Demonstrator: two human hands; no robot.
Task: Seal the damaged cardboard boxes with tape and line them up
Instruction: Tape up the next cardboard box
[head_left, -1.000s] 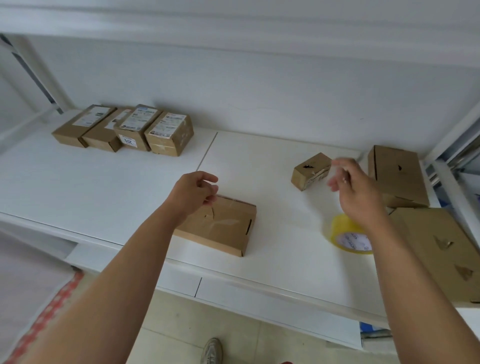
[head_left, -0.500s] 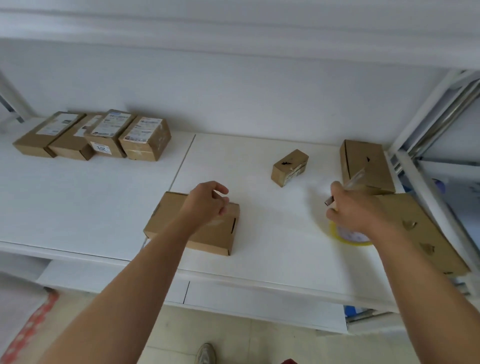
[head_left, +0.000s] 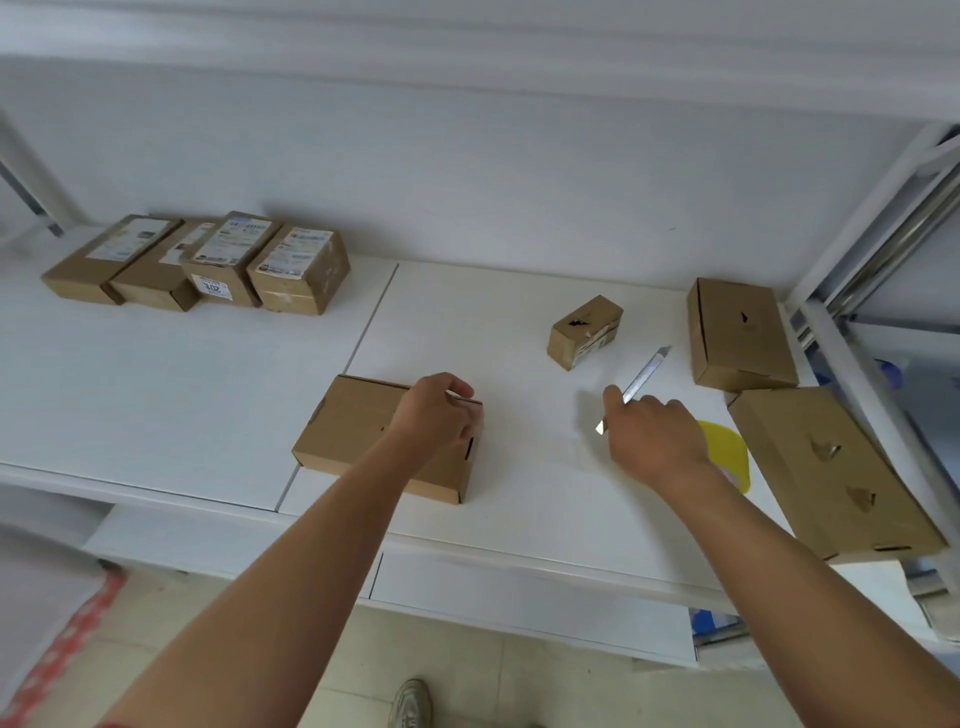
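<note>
A: What is the left hand (head_left: 434, 415) doing?
B: It is resting curled over the far right edge of the flat brown cardboard box (head_left: 363, 434) lying near the front of the white counter (head_left: 156, 395).
A: And the right hand (head_left: 657, 441)?
B: It is gripping a thin metal knife (head_left: 641, 379), partly hiding the yellow tape roll (head_left: 730, 452).
A: What is lying farther off?
B: A big torn box (head_left: 831, 473) is sitting just right of the tape, a small torn box (head_left: 584, 332) and another box (head_left: 740, 332) beyond, and four labelled boxes (head_left: 208, 265) are sitting side by side far left.
</note>
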